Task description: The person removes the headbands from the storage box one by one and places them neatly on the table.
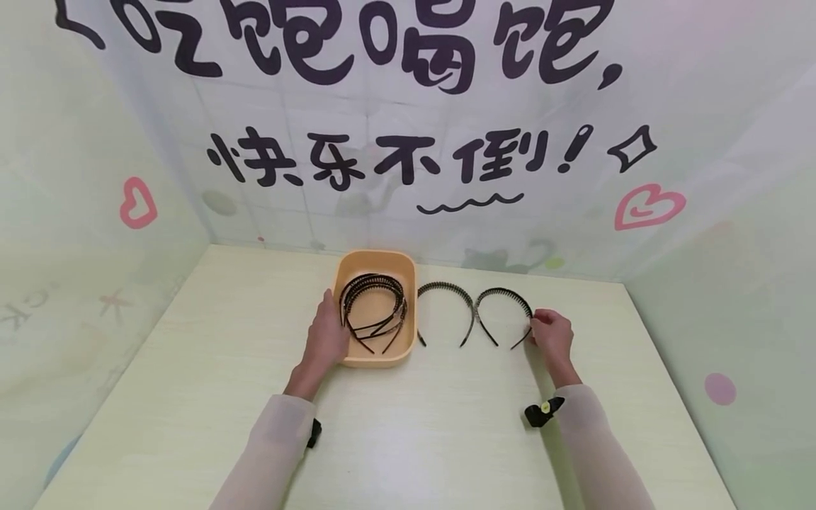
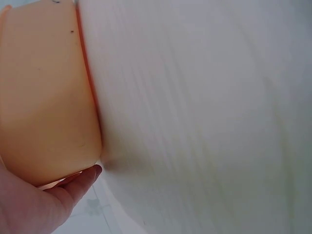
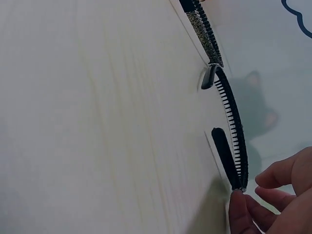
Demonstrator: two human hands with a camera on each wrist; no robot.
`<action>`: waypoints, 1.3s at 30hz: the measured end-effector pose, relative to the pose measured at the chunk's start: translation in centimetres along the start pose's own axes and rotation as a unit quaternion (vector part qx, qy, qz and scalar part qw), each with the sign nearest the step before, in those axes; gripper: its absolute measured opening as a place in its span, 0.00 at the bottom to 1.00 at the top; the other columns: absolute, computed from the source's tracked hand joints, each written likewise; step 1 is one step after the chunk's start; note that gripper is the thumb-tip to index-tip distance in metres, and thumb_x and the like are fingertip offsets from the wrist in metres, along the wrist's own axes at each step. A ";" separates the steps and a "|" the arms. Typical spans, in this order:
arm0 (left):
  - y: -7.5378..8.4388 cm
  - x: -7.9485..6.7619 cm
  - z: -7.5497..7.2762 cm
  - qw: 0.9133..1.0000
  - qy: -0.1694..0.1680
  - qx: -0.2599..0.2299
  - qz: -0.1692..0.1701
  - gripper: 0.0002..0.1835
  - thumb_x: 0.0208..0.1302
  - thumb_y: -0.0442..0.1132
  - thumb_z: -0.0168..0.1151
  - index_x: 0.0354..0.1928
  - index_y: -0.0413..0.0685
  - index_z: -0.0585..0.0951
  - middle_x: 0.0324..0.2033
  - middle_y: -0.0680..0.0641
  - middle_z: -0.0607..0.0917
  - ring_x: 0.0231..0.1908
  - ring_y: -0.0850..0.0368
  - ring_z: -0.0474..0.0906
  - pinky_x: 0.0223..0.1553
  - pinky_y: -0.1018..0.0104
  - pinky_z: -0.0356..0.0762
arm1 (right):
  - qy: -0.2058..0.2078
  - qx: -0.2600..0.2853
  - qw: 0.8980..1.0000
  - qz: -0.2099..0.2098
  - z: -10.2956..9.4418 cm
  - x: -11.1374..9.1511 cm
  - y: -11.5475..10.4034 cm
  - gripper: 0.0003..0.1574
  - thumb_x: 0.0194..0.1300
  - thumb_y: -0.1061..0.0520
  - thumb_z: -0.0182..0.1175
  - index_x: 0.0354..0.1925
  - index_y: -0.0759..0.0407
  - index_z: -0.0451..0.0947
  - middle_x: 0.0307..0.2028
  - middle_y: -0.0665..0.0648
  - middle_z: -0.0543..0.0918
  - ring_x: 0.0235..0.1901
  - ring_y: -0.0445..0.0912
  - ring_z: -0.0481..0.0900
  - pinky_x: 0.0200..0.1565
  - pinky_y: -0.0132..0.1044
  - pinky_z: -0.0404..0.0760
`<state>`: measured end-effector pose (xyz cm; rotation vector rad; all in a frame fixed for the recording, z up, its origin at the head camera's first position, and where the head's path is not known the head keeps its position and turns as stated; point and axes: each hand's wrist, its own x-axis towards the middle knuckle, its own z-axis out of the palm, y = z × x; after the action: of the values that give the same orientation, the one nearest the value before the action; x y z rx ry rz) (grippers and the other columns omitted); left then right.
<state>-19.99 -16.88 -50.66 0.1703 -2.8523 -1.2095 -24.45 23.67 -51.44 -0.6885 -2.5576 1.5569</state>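
Light pinch, steady box

The hands are well apart, each on its own thing; the left hand [image 1: 328, 333] lies along the outer left wall of the orange box [image 1: 381, 363], fingers stretched against it, though whether the thumb grips the rim I cannot tell; the right hand [image 1: 553, 336] pinches the outer side of the far-right headband [image 3: 237, 124] with its fingertips. That headband lies on the worktop [image 1: 408, 439] with its two ends facing the near side; on its left is the middle headband [image 3: 205, 39], the sides of the two meeting or nearly so; beyond that stands the box, with a pile of headbands [image 1: 370, 282] overlapping inside.

For good handling, the left hand should give just enough pressure to stop the box sliding, without pushing it into the middle headband; the right pinch is best light and close to the widest bend, since the thin arms probably flex if squeezed; any move ought to start straight up or out to the right, as the comb-like teeth could snag where the two sides meet.
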 end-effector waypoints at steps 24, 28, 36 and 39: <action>0.3 0.0 -0.1 1.000 0.000 0.002 -0.008 0.41 0.66 0.27 0.49 0.76 0.31 0.42 0.69 0.25 0.60 0.65 0.28 0.64 0.63 0.38 0.67 | -0.255 0.188 0.943 -0.098 9.4 -8.9 -9.4 0.19 0.68 0.68 0.57 0.57 0.72 0.76 0.54 0.71 0.81 0.49 0.55 0.84 0.47 0.38 0.84; 0.3 0.0 -0.1 1.000 0.000 0.001 -0.008 0.40 0.66 0.26 0.49 0.76 0.31 0.43 0.68 0.25 0.61 0.65 0.28 0.64 0.63 0.38 0.67 | -0.310 0.165 0.929 -0.116 10.8 -10.4 -10.9 0.24 0.69 0.66 0.56 0.62 0.73 0.71 0.60 0.72 0.76 0.58 0.61 0.78 0.56 0.43 0.80; 0.3 0.0 0.0 1.000 -0.007 0.000 -0.010 0.40 0.66 0.27 0.49 0.76 0.31 0.42 0.68 0.25 0.61 0.65 0.29 0.65 0.63 0.38 0.67 | -0.327 0.112 0.931 -0.117 12.7 -11.3 -11.8 0.32 0.71 0.62 0.55 0.70 0.68 0.63 0.69 0.67 0.67 0.70 0.59 0.64 0.67 0.52 0.68; 0.4 0.1 0.0 1.000 -0.002 0.001 -0.008 0.40 0.66 0.26 0.49 0.76 0.31 0.43 0.68 0.25 0.61 0.64 0.29 0.66 0.62 0.38 0.68 | -0.329 0.104 0.932 -0.109 13.2 -11.7 -12.1 0.34 0.70 0.61 0.56 0.71 0.65 0.63 0.72 0.66 0.63 0.72 0.60 0.61 0.69 0.53 0.65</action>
<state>-20.09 -16.63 -50.41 0.1912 -2.8605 -1.2118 -21.75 3.28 -45.50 0.1830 -2.6673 2.2122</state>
